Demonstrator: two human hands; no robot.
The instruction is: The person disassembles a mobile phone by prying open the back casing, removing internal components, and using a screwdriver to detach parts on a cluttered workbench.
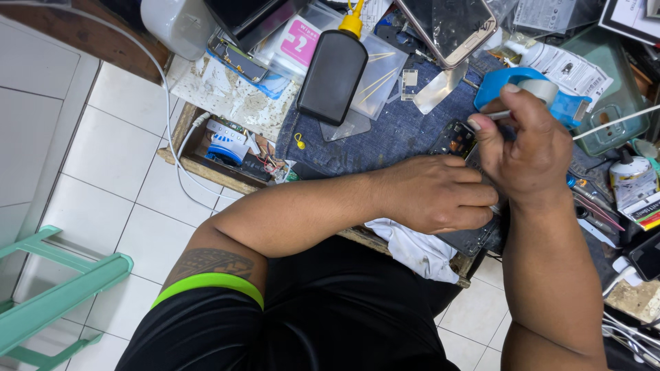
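Observation:
My left hand (434, 194) lies curled over an opened dark phone body (456, 140) on a blue denim cloth (385, 134), pressing it down at its near end. My right hand (526, 146) is closed around a thin metal tool (500, 115), whose tip points at the phone's exposed inside. Most of the phone is hidden under both hands.
A black glue bottle (333, 67) with a yellow nozzle lies on the cloth. A blue tape dispenser (543, 93) sits behind my right hand. A phone screen panel (450, 27), packets, small tools and cables crowd the bench. A green plastic chair (55, 295) stands on the white tiled floor at left.

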